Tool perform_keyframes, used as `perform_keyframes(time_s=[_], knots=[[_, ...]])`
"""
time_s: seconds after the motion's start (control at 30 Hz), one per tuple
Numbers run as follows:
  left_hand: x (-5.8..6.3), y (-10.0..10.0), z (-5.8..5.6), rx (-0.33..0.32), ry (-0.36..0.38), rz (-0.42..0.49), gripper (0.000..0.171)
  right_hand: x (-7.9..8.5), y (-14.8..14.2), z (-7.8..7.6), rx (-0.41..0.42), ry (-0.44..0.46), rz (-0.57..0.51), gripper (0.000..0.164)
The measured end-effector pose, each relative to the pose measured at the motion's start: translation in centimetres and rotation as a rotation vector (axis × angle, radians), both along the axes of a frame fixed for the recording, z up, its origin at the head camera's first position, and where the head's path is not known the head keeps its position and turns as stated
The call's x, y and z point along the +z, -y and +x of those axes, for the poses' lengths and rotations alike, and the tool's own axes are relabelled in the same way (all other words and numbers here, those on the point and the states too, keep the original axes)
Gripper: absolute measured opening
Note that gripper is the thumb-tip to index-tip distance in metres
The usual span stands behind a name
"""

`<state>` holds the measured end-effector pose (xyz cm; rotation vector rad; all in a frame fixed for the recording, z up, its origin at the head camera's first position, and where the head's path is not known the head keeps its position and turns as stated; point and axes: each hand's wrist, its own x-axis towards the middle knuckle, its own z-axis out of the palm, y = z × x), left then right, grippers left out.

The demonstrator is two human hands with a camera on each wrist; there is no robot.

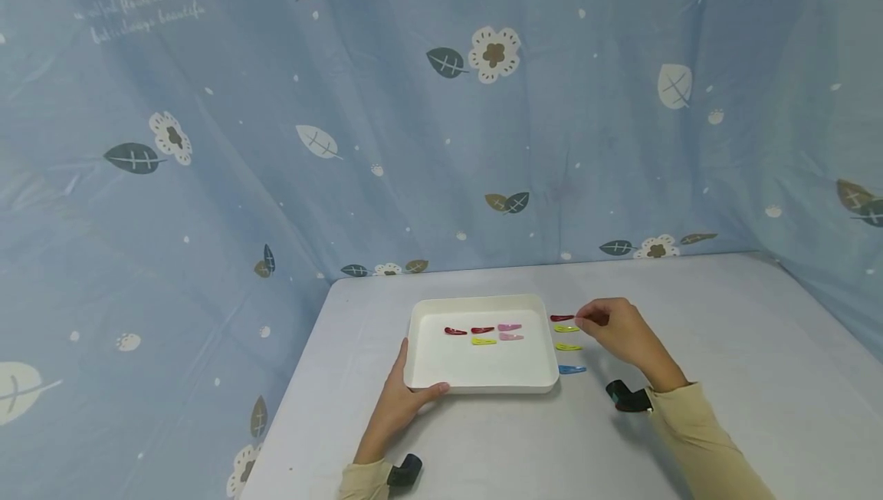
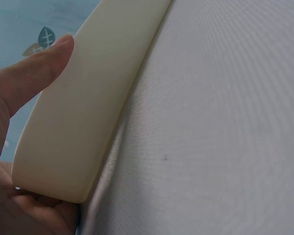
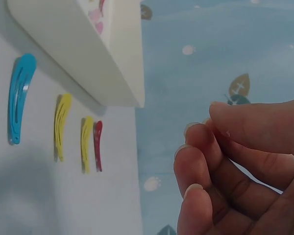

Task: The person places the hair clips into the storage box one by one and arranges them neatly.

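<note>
A white rectangular tray (image 1: 469,370) lies on the table, and my left hand (image 1: 398,400) grips its near left corner. In the left wrist view the thumb (image 2: 59,56) presses on the tray wall (image 2: 88,107), with the other fingers curled at the corner. Inside the tray are two red hair clips (image 1: 482,330), two pink ones (image 1: 510,337) and a yellow one (image 1: 484,341). Right of it lie a red clip (image 3: 98,146), two yellow clips (image 3: 62,127) and a blue clip (image 3: 21,100). My right hand (image 1: 618,331), fingers loosely bent and holding nothing visible, hovers beside the red clip.
A pale cloth covers the table (image 1: 745,347). Behind it hangs a blue curtain (image 1: 386,101) with leaf and flower prints. Black wrist devices (image 1: 628,397) sit at both cuffs.
</note>
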<state>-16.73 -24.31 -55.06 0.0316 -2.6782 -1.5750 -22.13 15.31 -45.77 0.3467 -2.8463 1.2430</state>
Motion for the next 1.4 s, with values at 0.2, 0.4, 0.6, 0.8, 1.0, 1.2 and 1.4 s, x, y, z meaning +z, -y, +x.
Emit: perform_keyframes(time_s=[0.2, 0.4, 0.6, 0.8, 1.0, 1.2, 1.4], knots=[[-0.1, 0.0, 0.0, 0.0, 0.005, -0.001, 0.129, -1.0, -0.1, -0.1, -0.008, 0.037, -0.005, 0.016], [0.0, -0.1, 0.2, 0.016, 0.019, 0.0, 0.13, -1.9, -0.1, -0.1, 0.003, 0.051, -0.003, 0.016], [0.2, -0.1, 0.2, 0.029, 0.042, -0.021, 0.131, -2.8, 0.0, -0.2, 0.013, 0.086, 0.023, 0.013], [0.2, 0.0, 0.1, 0.018, 0.029, -0.018, 0.129, -3.7, 0.0, -0.3, 0.044, 0.133, 0.035, 0.011], [0.3, 0.0, 0.2, 0.012, 0.035, -0.013, 0.129, -4.0, -0.2, -0.2, 0.057, 0.199, 0.05, 0.009], [0.3, 0.0, 0.2, 0.019, 0.044, -0.02, 0.13, -4.4, -0.2, -0.1, 0.056, 0.235, 0.063, 0.01], [0.3, 0.0, 0.2, 0.015, 0.034, -0.024, 0.129, -4.8, -0.1, -0.2, 0.04, 0.288, 0.088, 0.011]])
